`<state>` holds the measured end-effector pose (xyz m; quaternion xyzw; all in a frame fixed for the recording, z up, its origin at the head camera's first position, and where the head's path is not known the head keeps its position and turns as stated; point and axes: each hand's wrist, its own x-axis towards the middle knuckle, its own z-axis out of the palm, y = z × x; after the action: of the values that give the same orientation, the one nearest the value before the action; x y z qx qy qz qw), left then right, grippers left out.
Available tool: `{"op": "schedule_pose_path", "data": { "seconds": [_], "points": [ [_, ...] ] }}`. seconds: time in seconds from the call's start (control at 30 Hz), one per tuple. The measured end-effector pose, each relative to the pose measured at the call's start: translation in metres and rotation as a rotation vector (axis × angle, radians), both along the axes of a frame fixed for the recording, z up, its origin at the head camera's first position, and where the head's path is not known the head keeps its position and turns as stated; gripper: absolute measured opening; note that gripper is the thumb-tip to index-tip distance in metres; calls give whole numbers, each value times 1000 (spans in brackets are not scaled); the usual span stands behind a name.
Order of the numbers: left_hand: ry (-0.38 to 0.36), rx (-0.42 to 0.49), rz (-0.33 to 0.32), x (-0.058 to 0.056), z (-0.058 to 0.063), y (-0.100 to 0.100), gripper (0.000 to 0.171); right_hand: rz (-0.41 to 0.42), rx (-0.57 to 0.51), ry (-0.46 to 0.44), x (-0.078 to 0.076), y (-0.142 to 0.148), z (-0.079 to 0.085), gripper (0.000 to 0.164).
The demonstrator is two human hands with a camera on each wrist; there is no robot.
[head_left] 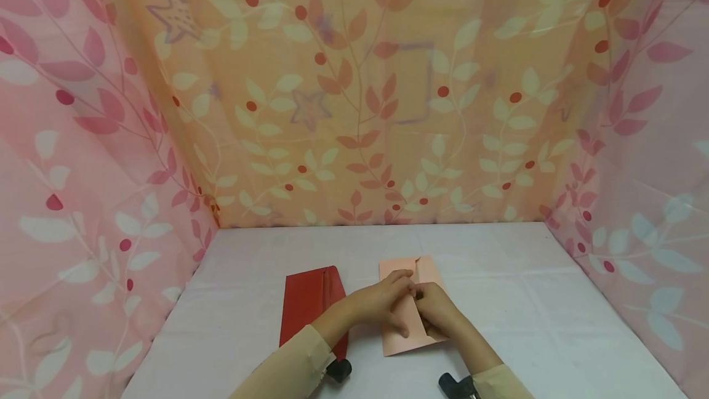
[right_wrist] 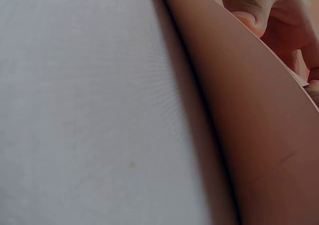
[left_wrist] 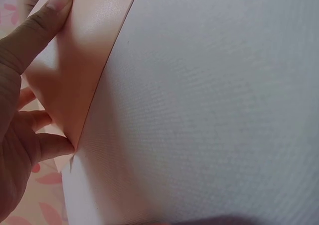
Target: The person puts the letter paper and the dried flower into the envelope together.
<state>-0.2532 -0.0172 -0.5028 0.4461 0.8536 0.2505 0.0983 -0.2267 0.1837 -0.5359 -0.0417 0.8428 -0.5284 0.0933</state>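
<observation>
A peach paper envelope [head_left: 404, 319] lies on the table, its long overlapping seam running lengthwise. My left hand [head_left: 384, 300] is over its left side. In the left wrist view, that hand's thumb [left_wrist: 60, 3] presses on the paper panel while its other fingers [left_wrist: 55, 146] curl at the panel's edge. From the right, my right hand [head_left: 440, 310] grips at the seam with curled fingers; its fingertips are hidden. The paper bulges up in the right wrist view, where part of the left hand [right_wrist: 269, 11] shows behind the paper edge.
A flat red envelope [head_left: 304, 300] lies left of the peach one, partly under my left forearm. White cloth covers the table [head_left: 249, 251]. Floral curtains [head_left: 354, 79] stand at the back and both sides. A black device [head_left: 339, 370] is strapped at each wrist.
</observation>
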Motion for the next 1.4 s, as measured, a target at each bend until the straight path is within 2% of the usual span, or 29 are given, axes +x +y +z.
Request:
{"op": "schedule_pose_path", "data": {
  "seconds": [0.17,0.3,0.43,0.6,0.83,1.0,1.2,1.4],
  "points": [
    [6,-4,-7,-1,-2,0,71,-3,9,28,1,1,0,2],
    [-11,-7,-7,-1,-2,0,70,11,-40,38,1,4,2,11],
    [-10,-25,5,0,-1,2,71,29,-152,2,3,8,4,21],
    [1,-49,17,1,2,3,81,10,-200,-28,6,14,8,31],
    [-33,-46,32,2,3,3,75,43,-100,57,7,24,13,32],
    [-58,-50,28,1,2,4,72,42,-47,33,11,33,16,33],
    [-14,-93,20,1,4,8,70,23,-9,54,12,45,19,31],
    [59,-165,-26,0,8,12,68,13,55,116,13,53,22,32]
  ]
}}
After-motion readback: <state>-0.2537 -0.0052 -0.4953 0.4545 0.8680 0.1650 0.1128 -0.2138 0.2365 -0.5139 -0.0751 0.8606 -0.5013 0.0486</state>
